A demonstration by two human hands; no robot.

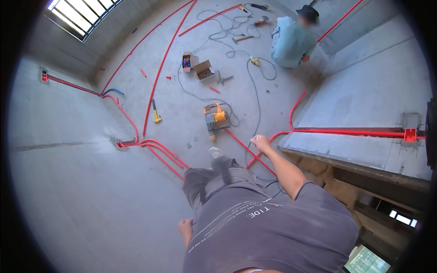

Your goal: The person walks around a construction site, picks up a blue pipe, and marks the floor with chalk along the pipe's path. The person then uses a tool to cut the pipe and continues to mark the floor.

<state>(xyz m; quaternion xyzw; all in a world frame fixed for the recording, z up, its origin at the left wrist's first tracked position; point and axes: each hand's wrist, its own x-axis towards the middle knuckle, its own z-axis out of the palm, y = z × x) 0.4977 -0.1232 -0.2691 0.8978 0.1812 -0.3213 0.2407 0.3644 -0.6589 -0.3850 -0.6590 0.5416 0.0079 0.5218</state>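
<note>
Standing, mid-stride on grey concrete floor [91, 195]. Right hand [261, 143] out at 1 o'clock, fingers curled near thin black cable [255, 98]; grasp unclear. Left hand [185, 227] clenched at hip. Orange-grey power tool [215, 120] ahead at 12. Judged: repositioning; next needs stooping.

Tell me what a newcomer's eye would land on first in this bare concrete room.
Bright red conduit pipes snake across the grey floor and into wall chases. The right hand reaches toward one red pipe at the foot of the right wall, while the left hand hangs by the hip. Mid-floor sits an orange and grey power tool with tangled black cables, and another person in a light blue shirt crouches at the far end.
</note>
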